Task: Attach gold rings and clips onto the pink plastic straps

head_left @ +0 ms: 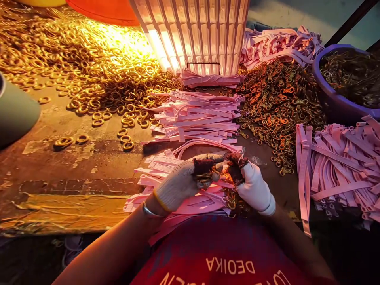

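My left hand, in a pale knitted glove with dark fingertips, is closed around several small brass-coloured metal clasps. Its extended index finger and thumb point toward my right hand. That hand wears a white glove with dark, worn finger ends, and its fingers are pinched at the end of a pink strap that curves across behind both hands. Exactly how the fingertips meet the strap end is hard to see. Beneath the hands lies a stack of pink straps, with loose brass-coloured clasps beside my right wrist.
Gold rings are heaped at left, dark brass clasps at right. A ribbed white panel stands at the back. More pink straps hang over the right edge, below a purple tub. A grey container sits far left.
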A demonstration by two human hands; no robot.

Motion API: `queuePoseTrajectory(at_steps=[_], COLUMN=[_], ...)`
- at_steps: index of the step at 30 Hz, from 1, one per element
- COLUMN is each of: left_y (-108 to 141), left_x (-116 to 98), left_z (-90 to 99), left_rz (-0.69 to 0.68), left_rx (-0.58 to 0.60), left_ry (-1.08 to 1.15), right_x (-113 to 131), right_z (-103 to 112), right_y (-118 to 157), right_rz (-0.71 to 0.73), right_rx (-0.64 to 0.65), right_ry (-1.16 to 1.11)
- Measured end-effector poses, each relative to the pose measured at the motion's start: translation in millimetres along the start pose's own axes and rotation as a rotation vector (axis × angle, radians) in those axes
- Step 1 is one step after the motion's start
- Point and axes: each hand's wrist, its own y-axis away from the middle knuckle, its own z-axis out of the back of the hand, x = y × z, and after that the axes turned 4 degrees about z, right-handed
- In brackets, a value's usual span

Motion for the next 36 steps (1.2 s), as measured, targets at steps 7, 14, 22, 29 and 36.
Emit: queuePoseTrajectory(at_steps=[7,14,22,29,36], left_y=[2.6,-1.0,6.6,-3.5,-13.6], left_x=[9.8,15.6,4.3,-41.2,-60.7], left_z=[-3.4,-10.0,-17.8,-26.1,-38.3], left_rz=[-0.114,-0.15,-0.118,-0.063,-0.159], left_rx=[-0.09,-0.085,0.014,0.045,-0.032], left_ry=[-0.206,-0.206,-0.29,-0.612,-0.707], right_x=[13.3,15.1,18.9,17.3,20.2], right_z=[0.5,-6.9,18.9,38.4,50.5], right_y=[-9.0,-4.9,-17.7,-58.2,-83.2], right_rz=[0.195,-0.034,0.097,0.276,0.126], right_rx=[0.035,-0.02,0.075,0.239,0.318], right_ry=[0.026,-0.231,-0.113,0.227,0.528])
